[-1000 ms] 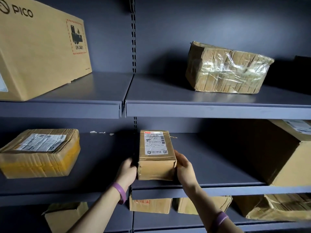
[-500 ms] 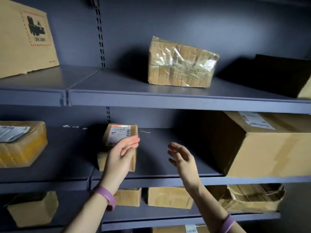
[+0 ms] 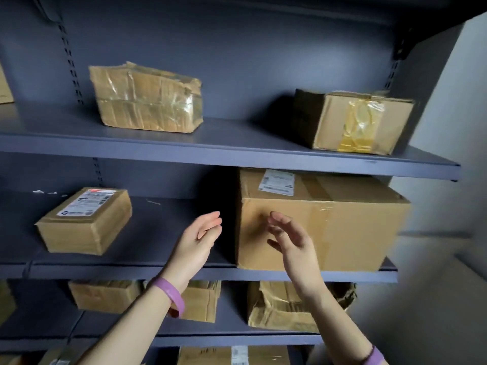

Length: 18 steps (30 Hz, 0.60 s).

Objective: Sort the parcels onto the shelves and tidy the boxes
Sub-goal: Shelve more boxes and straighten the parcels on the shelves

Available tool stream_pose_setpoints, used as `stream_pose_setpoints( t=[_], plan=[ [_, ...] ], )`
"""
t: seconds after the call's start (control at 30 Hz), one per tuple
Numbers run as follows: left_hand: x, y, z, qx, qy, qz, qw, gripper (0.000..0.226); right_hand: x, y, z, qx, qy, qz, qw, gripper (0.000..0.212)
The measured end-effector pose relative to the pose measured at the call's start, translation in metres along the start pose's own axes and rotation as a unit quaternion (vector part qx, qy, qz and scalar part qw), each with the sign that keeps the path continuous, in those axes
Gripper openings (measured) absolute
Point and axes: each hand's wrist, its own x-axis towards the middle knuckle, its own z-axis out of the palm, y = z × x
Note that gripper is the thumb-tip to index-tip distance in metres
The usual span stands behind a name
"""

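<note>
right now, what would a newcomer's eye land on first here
The left hand and right hand are raised open and empty before the middle shelf, with the right one in front of a big brown box. A small labelled parcel lies at the left of that shelf. On the shelf above sit a crumpled taped parcel and a box with yellow tape.

boxes 11 | shelf levels 3 | grips 2 | wristbands 2
</note>
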Motion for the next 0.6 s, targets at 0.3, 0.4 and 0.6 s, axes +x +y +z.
stream_pose_setpoints(
  t=[0.3,0.4,0.6],
  plan=[
    [0.025,0.006,0.065,0.011,0.05,-0.038,0.998,0.056,0.022,-0.006,-0.135,-0.03,0.128,-0.008,0.991,0.027],
    [0.04,0.005,0.075,-0.008,0.074,-0.047,0.996,0.049,0.035,-0.011,-0.17,-0.052,0.202,-0.028,0.978,0.022],
    [0.06,0.002,0.085,-0.018,0.099,-0.115,0.988,0.071,0.063,-0.018,-0.212,-0.113,0.307,-0.02,0.945,0.04]
  ],
)
